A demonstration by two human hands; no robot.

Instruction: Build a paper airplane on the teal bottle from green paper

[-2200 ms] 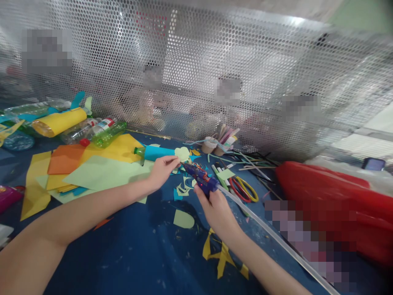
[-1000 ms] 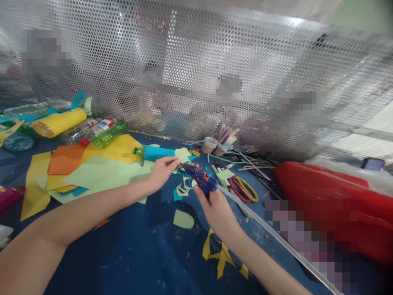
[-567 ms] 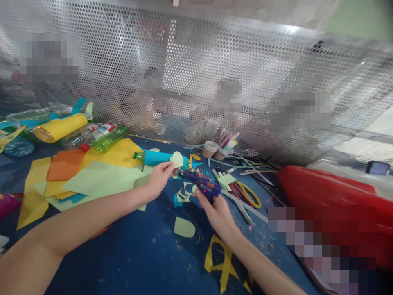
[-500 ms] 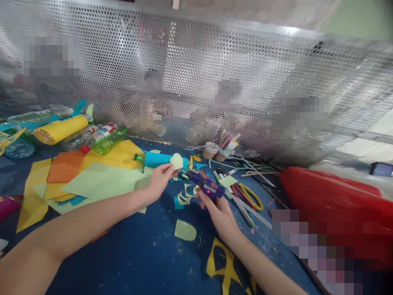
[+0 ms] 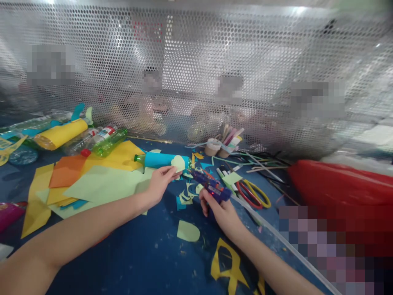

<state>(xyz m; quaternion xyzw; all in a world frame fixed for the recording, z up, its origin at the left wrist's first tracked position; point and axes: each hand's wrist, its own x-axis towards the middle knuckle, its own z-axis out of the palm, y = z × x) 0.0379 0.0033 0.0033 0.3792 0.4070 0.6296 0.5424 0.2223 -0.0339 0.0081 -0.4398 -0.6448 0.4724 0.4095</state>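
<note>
Fingers of the left hand (image 5: 159, 185), head view: pinched on a pale green paper cutout (image 5: 178, 162), held before a blue-wrapped green bottle (image 5: 158, 159). Fingers of the right hand (image 5: 222, 209): curled around a glue gun (image 5: 216, 190), nozzle pointed toward the left fingertips. Risk, as judged: skin could be burned, or glue misplaced, should the nozzle be swung leftward. Containers: cups (image 5: 212, 148), beyond the right fingers, sticks (image 5: 231, 136) stood in at least one; bottles (image 5: 110, 143), beyond and left of the left fingers, contents not discernible.

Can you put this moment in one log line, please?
left hand: pinching pale green cutout | right hand: gripping glue gun | nearby: blue-wrapped bottle, lying on its side
</note>
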